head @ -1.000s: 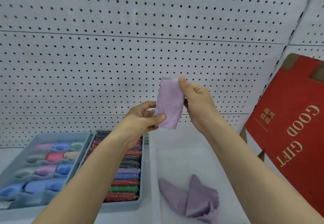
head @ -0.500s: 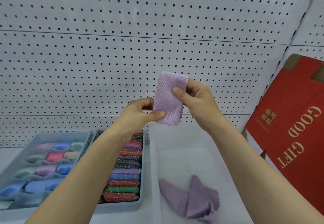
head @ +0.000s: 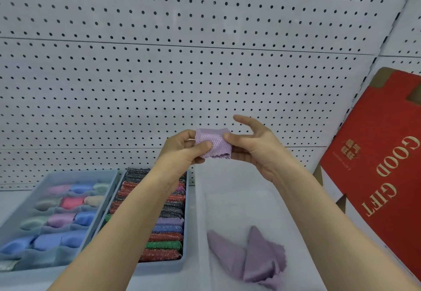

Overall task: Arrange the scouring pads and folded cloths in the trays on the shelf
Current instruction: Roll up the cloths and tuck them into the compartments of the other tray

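Both hands hold a small lilac mesh cloth (head: 213,142) in mid air, above the back of the white tray (head: 200,202). My left hand (head: 182,151) pinches its left side between thumb and fingers. My right hand (head: 255,149) grips its right edge with the thumb, the other fingers spread. The cloth is folded into a short square. In the white tray lie two loosely folded lilac cloths (head: 248,256). The middle blue-grey tray (head: 185,222) holds a row of glittery scouring pads (head: 166,229) in red, green, blue, purple and dark grey.
A blue-grey divided tray (head: 22,263) at the left holds several rolled cloths in pastel colours. A red cardboard gift box (head: 382,170) leans at the right. White pegboard (head: 182,63) forms the back wall behind the shelf.
The lilac cloth hung long and upright before; now it is folded shorter into a square and held lower. My right fingers have opened out while the thumb stays on the cloth.
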Motion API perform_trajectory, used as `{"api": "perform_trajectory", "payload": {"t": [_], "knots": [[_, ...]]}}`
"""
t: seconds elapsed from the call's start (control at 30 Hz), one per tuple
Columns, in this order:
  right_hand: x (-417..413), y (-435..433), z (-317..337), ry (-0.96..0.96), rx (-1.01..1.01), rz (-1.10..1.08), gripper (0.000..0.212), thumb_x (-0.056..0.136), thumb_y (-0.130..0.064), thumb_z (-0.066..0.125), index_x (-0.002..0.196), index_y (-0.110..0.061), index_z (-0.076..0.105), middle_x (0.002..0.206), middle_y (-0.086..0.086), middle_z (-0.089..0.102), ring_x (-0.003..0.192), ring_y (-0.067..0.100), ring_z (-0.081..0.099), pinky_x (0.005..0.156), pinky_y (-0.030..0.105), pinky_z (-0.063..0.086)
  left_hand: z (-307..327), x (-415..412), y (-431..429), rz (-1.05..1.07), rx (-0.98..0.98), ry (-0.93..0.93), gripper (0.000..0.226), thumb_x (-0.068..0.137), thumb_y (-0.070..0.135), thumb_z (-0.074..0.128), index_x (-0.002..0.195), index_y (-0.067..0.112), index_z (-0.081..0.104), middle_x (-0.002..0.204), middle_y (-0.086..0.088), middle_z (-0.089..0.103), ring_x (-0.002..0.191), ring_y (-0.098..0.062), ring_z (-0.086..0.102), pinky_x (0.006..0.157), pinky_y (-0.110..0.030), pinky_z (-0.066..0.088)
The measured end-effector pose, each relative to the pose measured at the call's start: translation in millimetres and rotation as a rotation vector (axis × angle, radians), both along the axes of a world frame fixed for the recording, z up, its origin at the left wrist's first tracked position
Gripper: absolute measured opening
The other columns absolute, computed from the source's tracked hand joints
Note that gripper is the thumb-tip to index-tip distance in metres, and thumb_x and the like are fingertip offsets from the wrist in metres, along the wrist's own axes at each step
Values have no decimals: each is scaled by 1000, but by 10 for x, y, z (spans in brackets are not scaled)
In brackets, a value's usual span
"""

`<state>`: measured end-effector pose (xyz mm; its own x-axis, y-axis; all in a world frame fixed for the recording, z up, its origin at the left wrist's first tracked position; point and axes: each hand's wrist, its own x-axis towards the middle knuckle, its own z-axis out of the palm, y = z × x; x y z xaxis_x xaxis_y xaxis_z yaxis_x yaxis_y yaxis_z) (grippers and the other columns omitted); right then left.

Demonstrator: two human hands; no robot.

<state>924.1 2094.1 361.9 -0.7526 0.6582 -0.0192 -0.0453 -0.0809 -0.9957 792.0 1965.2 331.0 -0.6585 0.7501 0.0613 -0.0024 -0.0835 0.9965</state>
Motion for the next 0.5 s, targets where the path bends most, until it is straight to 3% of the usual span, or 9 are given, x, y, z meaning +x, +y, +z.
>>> {"api": "perform_trajectory", "payload": {"t": [0.13, 0.3, 0.5], "knots": [[17, -51, -63, 76, 136, 81, 54, 82, 2, 74, 128, -22, 58, 96, 26, 69, 85, 26, 69, 85, 36, 59, 23, 20, 13, 87, 30, 7, 44, 85, 13, 76, 122, 17, 54, 92, -9, 76, 77, -15, 71, 72, -27, 56], [41, -51, -76, 12, 348, 31, 38, 81, 9, 71, 109, -16, 68, 93, 9, 68, 78, 18, 66, 74, 22, 56, 43, -2, -32, 32, 22, 256, 55, 84, 7, 76, 126, 33, 54, 73, 2, 71, 70, -11, 66, 76, -25, 55], [10, -3, -120, -127, 563, -55, 29, 84, -8, 73, 106, -26, 73, 91, -8, 68, 78, 4, 62, 79, 22, 51, 99, -30, 6, 100, -161, 575, 19, 82, 19, 78, 94, 32, 73, 88, 4, 69, 81, -12, 64, 74, -24, 48]]}}
